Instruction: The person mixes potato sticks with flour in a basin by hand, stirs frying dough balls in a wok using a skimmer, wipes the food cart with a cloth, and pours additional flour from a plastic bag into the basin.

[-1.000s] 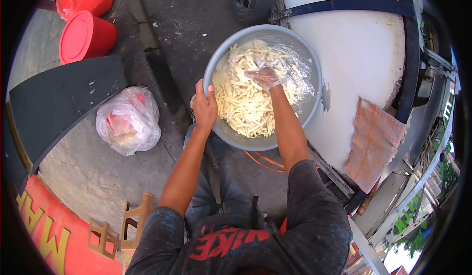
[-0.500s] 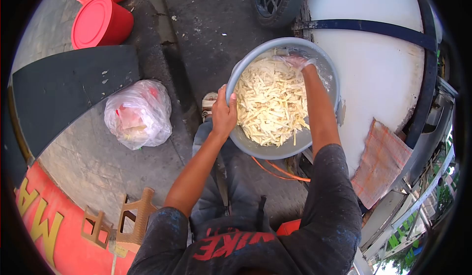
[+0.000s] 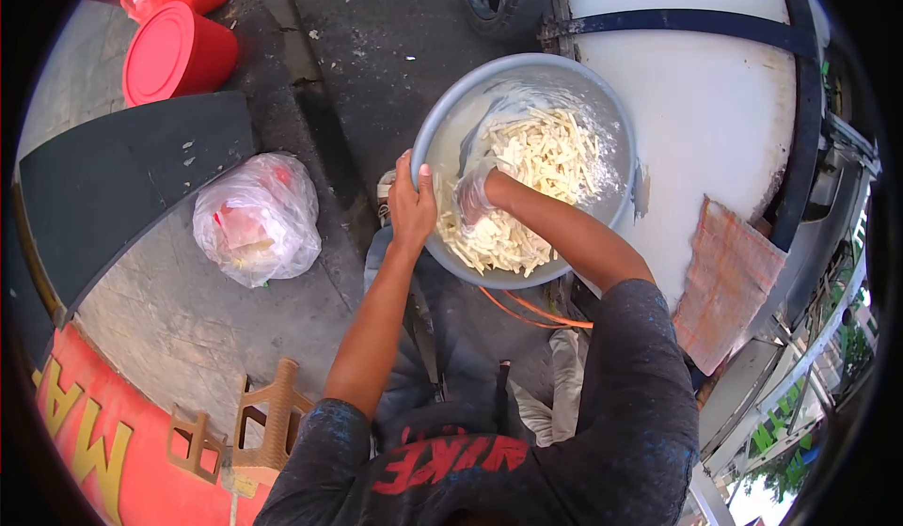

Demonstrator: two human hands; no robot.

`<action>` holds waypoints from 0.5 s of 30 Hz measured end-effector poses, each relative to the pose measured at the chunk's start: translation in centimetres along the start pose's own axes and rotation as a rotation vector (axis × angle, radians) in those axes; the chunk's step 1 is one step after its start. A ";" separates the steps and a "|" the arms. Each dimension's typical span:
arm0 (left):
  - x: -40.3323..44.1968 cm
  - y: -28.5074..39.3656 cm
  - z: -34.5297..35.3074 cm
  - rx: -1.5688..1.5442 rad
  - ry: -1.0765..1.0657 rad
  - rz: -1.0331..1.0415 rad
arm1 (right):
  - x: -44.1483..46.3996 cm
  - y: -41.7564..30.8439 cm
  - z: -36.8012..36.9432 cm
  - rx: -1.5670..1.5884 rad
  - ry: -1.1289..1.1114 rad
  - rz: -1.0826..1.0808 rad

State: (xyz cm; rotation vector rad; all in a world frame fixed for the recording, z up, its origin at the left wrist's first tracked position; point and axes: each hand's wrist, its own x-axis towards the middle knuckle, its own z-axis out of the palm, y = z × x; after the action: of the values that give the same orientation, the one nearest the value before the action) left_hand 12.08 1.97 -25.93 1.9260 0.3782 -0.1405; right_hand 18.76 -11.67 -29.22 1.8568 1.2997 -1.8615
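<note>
Right hand [image 3: 474,199]: sheathed in a clear plastic glove; it has been shifted from about one o'clock in the basin to between eight and nine. Its fingers are partly hidden by the strips, so whether they are spread or closed on any cannot be told.
Left hand [image 3: 411,208]: clamped on the rim at nine o'clock, thumb inside; by it the basin appears to be steadied.
Grey basin [image 3: 613,204]: held in front of the body, its three o'clock side overlapping the white panel [image 3: 696,112] in view.
Pale cut strips [image 3: 562,155]: all seen inside the basin, heaped towards two and six o'clock; the grey wall has been bared at eleven.
White powder [image 3: 607,164]: seen along the three o'clock wall; the strips are evidently being turned through it, though even coating cannot be confirmed.
Checked cloth [image 3: 729,282]: laid at four o'clock from the basin.
Clear plastic bag [image 3: 256,220]: set down near nine o'clock, well apart.
</note>
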 end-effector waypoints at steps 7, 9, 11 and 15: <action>-0.2 0.4 0.0 0.045 0.012 -0.048 | -11.2 3.2 13.6 0.373 1.090 0.228; -0.1 0.4 0.2 0.031 0.040 -0.028 | -7.3 7.7 16.4 0.738 1.278 0.231; 0.0 -0.2 0.8 0.061 0.086 0.052 | -0.7 12.1 17.7 1.112 1.497 0.218; 0.8 1.0 0.8 0.072 0.038 -0.026 | -0.7 11.1 9.6 1.156 1.297 0.478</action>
State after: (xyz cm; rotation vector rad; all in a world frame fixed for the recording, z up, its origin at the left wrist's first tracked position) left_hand 13.21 1.08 -25.56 1.9973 0.4289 -0.1368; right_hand 19.77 -25.12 -35.06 3.7384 -0.4870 -0.9932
